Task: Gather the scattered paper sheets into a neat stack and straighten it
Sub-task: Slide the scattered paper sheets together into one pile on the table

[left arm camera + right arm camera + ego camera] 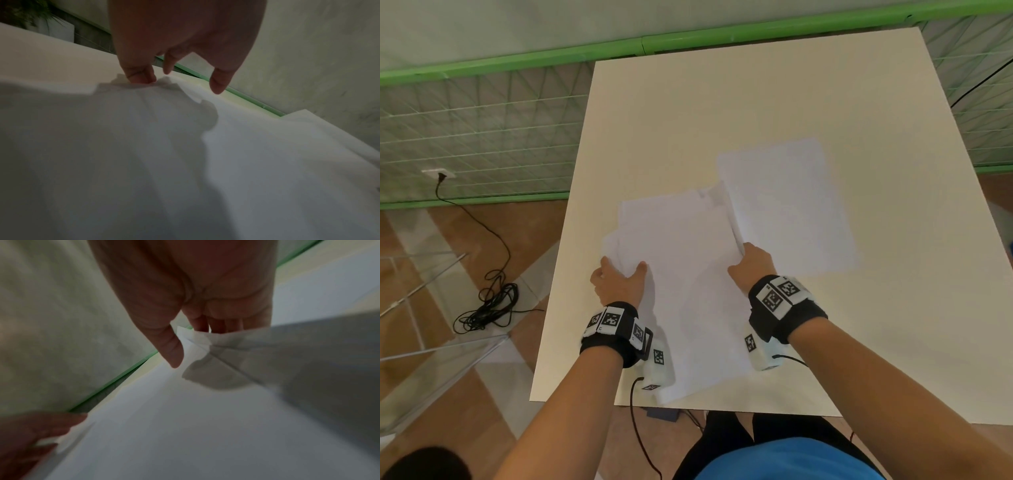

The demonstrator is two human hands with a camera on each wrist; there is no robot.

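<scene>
Paper sheets (688, 274) plain white on cream tabletop (756, 102). Wristbands (613, 329) black with black-and-white square markers. Green railing (517, 65) beyond tabletop; floor brown-and-white.

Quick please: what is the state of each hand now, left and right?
Left hand: holding the left edge of the paper sheets, thumb on top.
Right hand: pinching the right edge of the same sheets.

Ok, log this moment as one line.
left hand grips sheets | right hand grips sheets | one sheet apart | stack uneven
</scene>
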